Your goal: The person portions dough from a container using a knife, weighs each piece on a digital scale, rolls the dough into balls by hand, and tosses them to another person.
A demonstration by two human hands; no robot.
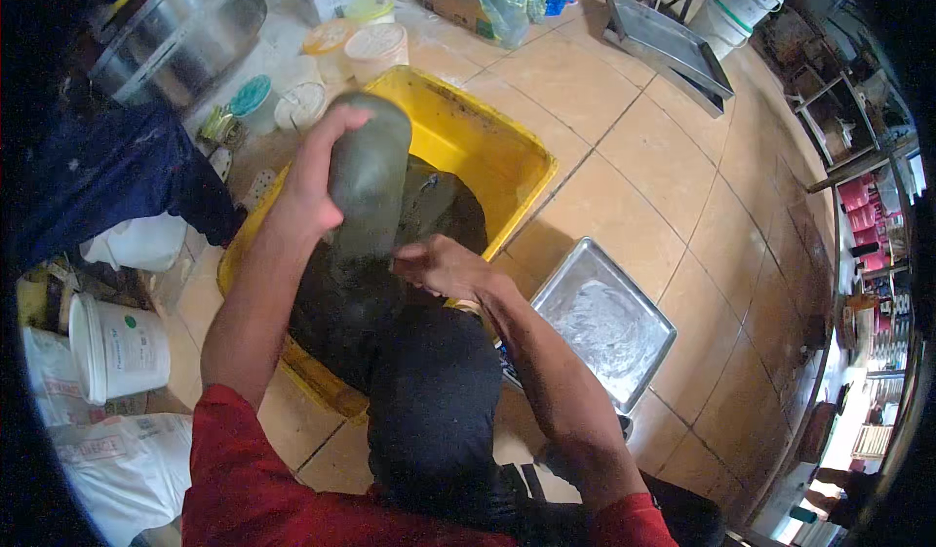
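Note:
A translucent grey-green plastic container is tilted over a yellow plastic tub, its rounded end toward the far side. My left hand grips its left side, thumb and fingers spread around the wall. At the lower end of the container my right hand has curled fingers that meet its edge; whether they hold it is not clear. Beneath, a dark mass fills much of the tub, its material hard to tell. The container's near end blurs into that dark mass. My knee in black cloth covers the tub's near corner.
A metal baking tray with white residue lies on the tiled floor at right. Lidded tubs and a large metal pot stand beyond. A white bucket sits at left, near a dark-blue clothed leg of another person. Metal pans lie farther off.

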